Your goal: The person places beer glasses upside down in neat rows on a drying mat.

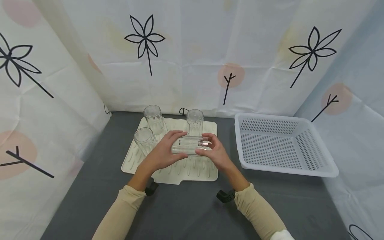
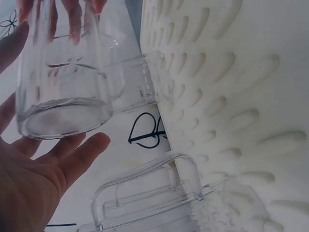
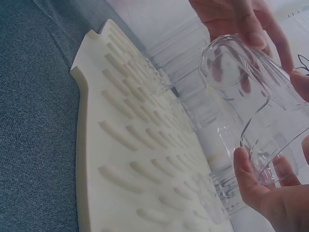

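A clear glass mug (image 1: 190, 145) lies sideways in the air between both hands, above the cream draining mat (image 1: 198, 175). My left hand (image 1: 162, 151) holds its base end, thumb below and fingers above in the head view. At the opposite end, my right hand (image 1: 218, 154) grips the mug, with fingers around the handle side in the right wrist view. Three more clear glass mugs stand on the mat: one at the back left (image 1: 153, 116), one at the front left (image 1: 144, 137) and one behind the held mug (image 1: 195, 120).
To the right sits a white perforated plastic basket (image 1: 288, 170), showing its bare slotted bottom. Dark grey cloth (image 1: 189, 213) covers the table. White patterned curtains (image 1: 192, 43) enclose its back and sides. Raised oblong ridges (image 3: 118, 137) cover the mat.
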`<state>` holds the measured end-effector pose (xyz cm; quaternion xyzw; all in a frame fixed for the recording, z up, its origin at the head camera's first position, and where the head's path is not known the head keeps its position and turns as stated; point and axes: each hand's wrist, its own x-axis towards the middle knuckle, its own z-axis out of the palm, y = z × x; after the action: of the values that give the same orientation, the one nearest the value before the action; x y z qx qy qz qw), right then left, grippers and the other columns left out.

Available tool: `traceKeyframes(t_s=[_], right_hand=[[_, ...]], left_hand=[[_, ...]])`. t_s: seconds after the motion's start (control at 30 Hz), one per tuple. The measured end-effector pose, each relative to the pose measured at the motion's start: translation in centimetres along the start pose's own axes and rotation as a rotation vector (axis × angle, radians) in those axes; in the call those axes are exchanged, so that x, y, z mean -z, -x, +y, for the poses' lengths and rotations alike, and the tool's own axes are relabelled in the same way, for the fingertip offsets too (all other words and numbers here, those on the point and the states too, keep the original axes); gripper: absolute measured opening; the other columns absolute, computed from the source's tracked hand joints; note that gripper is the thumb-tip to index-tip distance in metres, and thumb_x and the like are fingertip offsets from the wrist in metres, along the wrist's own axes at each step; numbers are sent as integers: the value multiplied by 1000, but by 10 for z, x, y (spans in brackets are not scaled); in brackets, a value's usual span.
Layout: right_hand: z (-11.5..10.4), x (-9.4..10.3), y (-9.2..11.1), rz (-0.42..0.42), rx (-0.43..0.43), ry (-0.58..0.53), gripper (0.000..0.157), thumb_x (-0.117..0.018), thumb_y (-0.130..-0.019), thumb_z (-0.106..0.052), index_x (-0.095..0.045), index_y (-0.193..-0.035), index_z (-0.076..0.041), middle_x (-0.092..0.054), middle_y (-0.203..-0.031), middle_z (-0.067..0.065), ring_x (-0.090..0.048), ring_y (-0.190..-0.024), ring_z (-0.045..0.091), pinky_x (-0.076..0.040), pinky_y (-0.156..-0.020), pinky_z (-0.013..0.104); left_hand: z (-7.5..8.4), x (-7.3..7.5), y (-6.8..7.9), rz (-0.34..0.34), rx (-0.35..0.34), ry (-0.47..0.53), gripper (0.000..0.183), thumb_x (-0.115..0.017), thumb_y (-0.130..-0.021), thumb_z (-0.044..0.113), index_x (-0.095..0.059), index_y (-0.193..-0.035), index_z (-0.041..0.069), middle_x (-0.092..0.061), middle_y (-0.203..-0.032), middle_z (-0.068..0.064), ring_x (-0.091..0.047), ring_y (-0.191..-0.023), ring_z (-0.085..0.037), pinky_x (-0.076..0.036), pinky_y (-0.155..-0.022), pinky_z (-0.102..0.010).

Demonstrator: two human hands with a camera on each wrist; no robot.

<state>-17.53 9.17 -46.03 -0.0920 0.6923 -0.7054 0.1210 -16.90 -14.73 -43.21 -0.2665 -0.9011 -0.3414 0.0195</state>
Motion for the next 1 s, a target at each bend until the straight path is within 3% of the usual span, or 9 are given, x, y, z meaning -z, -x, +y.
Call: traceKeyframes(t_s=[0.2,0.37,0.53,0.63,0.8,1.0], right_hand=[[-2,1,-1,-34,37,-19,71,-76,-80,-9,-36,-139,-10,-43,-134,20,-45,-122,46,-56,-78,26],[-3,4,-2,-40,55,2,65,-73,-83,-8,-38,-136,-16,-42,-134,20,-43,-123,49,-56,-76,26],[-4,5,1,-50,61,138,66,-73,-85,-14,-36,-139,-19,-44,-135,17,-50,-120,43,-57,-77,27],[-3,5,2,-62,77,218,68,-73,-85,-17,-34,-141,-19,-44,-136,16,-55,-115,38,-57,-80,33],[-3,5,3,-72,122,323,71,-73,-85,-23,-34,-143,-14,-46,-136,14,-52,-119,33,-49,-95,49],[-3,6,4,-81,162,493,70,-73,-84,-34,-38,-143,-19,-47,-140,7,-50,-127,29,-46,-100,52]], left_hand=[[-5,-6,0,29,-11,-9,77,-79,-78,36,-42,-144,26,-40,-144,-2,-46,-130,-24,-47,-101,-46],[-6,-9,-4,78,-61,-31,76,-81,-76,33,-44,-142,25,-44,-140,-1,-49,-126,-22,-49,-99,-44],[-7,-10,-4,81,-63,-24,75,-81,-75,34,-46,-141,26,-45,-137,-1,-50,-123,-21,-50,-97,-43],[-8,-9,-3,76,-67,-35,74,-81,-75,34,-46,-140,28,-46,-137,-1,-50,-122,-21,-50,-96,-42],[-6,-5,-2,85,-92,-48,73,-82,-74,35,-49,-138,27,-47,-136,-1,-47,-123,-21,-50,-95,-42],[-3,1,-3,122,-154,-5,69,-84,-71,32,-54,-133,24,-48,-136,-1,-46,-127,-21,-48,-98,-44]])
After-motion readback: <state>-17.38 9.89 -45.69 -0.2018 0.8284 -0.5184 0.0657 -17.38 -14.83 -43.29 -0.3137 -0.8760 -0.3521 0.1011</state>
